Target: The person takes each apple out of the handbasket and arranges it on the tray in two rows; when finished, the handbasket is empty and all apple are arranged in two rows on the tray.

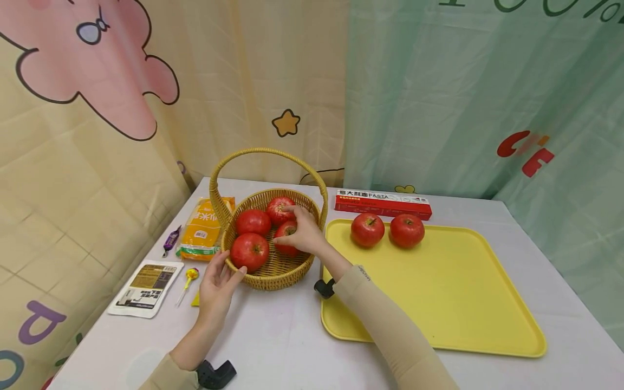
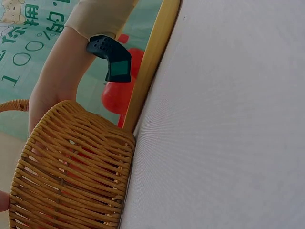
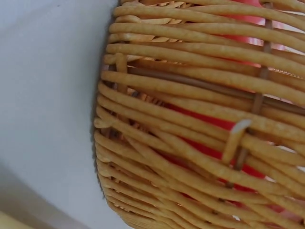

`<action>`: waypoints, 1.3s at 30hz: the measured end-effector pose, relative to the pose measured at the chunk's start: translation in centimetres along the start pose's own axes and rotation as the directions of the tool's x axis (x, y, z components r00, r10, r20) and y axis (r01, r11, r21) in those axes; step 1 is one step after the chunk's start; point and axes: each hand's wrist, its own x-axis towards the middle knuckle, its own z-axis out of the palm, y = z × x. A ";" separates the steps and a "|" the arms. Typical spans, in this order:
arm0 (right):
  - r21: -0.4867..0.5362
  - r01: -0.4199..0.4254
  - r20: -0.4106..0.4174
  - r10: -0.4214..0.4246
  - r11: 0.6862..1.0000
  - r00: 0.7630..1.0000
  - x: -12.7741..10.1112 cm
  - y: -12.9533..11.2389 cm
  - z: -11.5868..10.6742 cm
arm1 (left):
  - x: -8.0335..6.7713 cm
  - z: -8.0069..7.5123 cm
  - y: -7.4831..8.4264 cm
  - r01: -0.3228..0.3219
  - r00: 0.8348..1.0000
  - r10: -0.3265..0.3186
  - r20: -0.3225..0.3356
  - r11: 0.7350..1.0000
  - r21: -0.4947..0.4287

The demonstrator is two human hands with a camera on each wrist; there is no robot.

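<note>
Backdrop: printed curtains hang behind a white table (image 1: 273, 336), cream with a pink cartoon shape on the left, pale green with lettering on the right.
Basket: a woven wicker basket (image 1: 273, 273) with an arched handle stands near the table's far left part, just left of the tray. Four red apples lie inside.
Tray: a yellow tray (image 1: 439, 292) fills the right half of the table; two more apples (image 1: 368, 229) sit side by side near its far left corner, well apart from both hands.
Other things: a red pasta box (image 1: 382, 203) lies along the far edge behind the tray. Left of the basket lie an orange packet (image 1: 202, 233), a small purple wrapped sweet (image 1: 171, 240), a lollipop (image 1: 188, 276) and a flat white pouch (image 1: 146, 287) near the left edge.
In the way: the basket's handle arches over the fruit, and its right end rises just beside the reaching hand.
Right hand: the right hand (image 1: 302, 233) reaches over the basket's right rim; its fingers curl round the apple (image 1: 286, 236) at the right inside the basket, gripping it from above.
Left hand: the left hand (image 1: 216, 284) rests at the basket's near left rim, fingers relaxed and straight, tips touching the wicker just below the front apple (image 1: 249, 251).
Wrist views: both show only the wicker wall close up, with red showing through the weave.
</note>
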 end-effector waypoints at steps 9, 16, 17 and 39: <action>-0.106 0.065 0.206 -0.042 0.992 0.978 -0.3 -0.1 -0.3 | 0.0 0.1 0.2 0.004 1.000 -0.005 -0.007 1.000 -0.022; -0.199 0.093 0.211 -0.050 0.976 0.976 -0.5 0.1 -0.4 | -0.1 0.2 0.4 0.016 1.000 -0.017 -0.008 1.000 -0.014; -0.210 0.104 0.213 -0.058 0.972 0.975 -0.5 0.1 -0.4 | -0.1 0.2 0.4 0.021 1.000 -0.021 -0.009 1.000 -0.014; 0.139 0.230 -0.035 -0.228 0.963 0.973 -5.9 -1.5 -7.0 | 0.0 0.0 0.4 0.038 0.999 -0.038 -0.020 0.999 0.020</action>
